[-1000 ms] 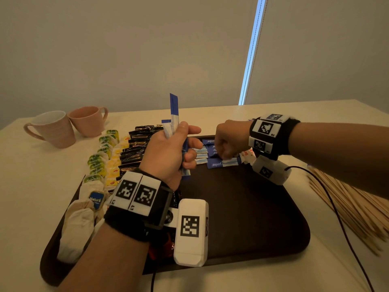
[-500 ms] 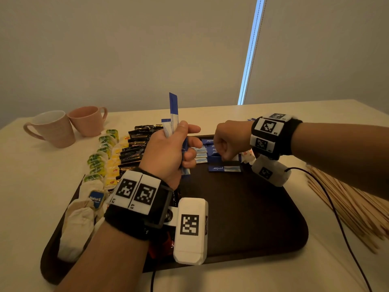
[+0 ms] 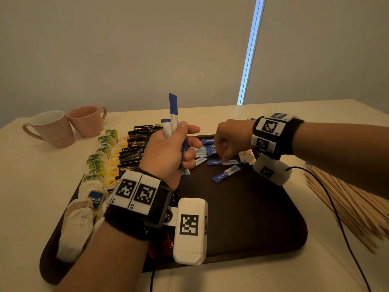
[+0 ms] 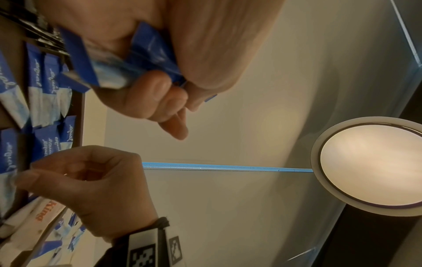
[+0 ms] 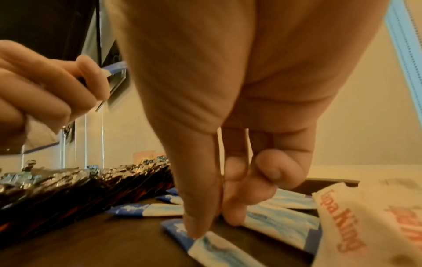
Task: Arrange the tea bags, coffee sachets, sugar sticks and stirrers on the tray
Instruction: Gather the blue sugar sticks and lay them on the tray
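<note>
My left hand (image 3: 183,148) grips a bundle of blue-and-white sugar sticks (image 3: 173,110) upright above the dark tray (image 3: 242,218); the same bundle (image 4: 148,59) shows in the left wrist view. My right hand (image 3: 223,158) reaches down at the tray's back, thumb and forefinger tips pinching a sugar stick (image 5: 212,247) that lies flat. More sugar sticks (image 3: 207,148) lie in a row behind it. One stick (image 3: 226,173) lies askew nearer me. Black coffee sachets (image 3: 134,148) and tea bags (image 3: 99,161) line the tray's left side. Wooden stirrers (image 3: 347,201) lie on the table, right of the tray.
Two pink mugs (image 3: 50,129) stand at the back left of the table. White sachets with orange print (image 3: 246,154) lie by my right wrist. White tea bags (image 3: 77,220) fill the tray's near left corner. A black cable (image 3: 328,197) crosses the stirrers. The tray's middle and right show bare.
My right hand has come down onto another stick at the back row. The stick lying loose before has slid nearer me and turned askew. My left hand has stayed put.
</note>
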Available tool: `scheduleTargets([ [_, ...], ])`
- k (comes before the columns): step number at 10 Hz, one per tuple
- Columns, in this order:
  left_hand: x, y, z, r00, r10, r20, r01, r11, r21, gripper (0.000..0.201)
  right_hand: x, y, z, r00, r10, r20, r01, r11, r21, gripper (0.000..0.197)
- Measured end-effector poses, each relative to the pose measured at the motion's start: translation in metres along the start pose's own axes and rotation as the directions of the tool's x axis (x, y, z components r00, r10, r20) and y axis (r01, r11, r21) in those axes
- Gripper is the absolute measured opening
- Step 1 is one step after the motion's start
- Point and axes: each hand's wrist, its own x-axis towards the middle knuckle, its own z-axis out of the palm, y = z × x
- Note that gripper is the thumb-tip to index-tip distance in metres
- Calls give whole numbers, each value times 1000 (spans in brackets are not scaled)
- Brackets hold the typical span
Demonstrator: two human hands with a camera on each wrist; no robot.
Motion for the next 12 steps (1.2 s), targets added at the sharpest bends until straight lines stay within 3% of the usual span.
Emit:
scheduleTargets([
  [3, 0, 0, -1, 1000, 3, -2, -3, 1000, 0, 30, 3, -1, 3, 1000, 21, -11, -21, 999, -28, 17],
  [5, 0, 0, 0, 1000, 10, -6, -10, 1000, -10, 30, -6, -9, 4, 981, -92, 171, 81, 994, 75, 23],
  [6, 1, 0, 0, 1000, 8, -6, -8, 1000, -13, 30, -4, -9, 8, 982, -89, 169, 86, 996, 23, 19],
  [8, 2, 0, -1, 1000, 8, 1, -8, 1000, -9, 30, 2, -4, 6, 1000, -7, 26, 9, 998, -64, 26],
  [10, 4, 1, -5, 1000, 25, -13, -25, 1000, -13, 31, 10, -31, -1, 985, -157, -71, 152, 985, -76, 25],
  [12, 4, 2, -6, 999, 25, -26, -26, 1000, -15, 30, 30, -50, 8, 982, -153, -110, 142, 984, -104, 24],
])
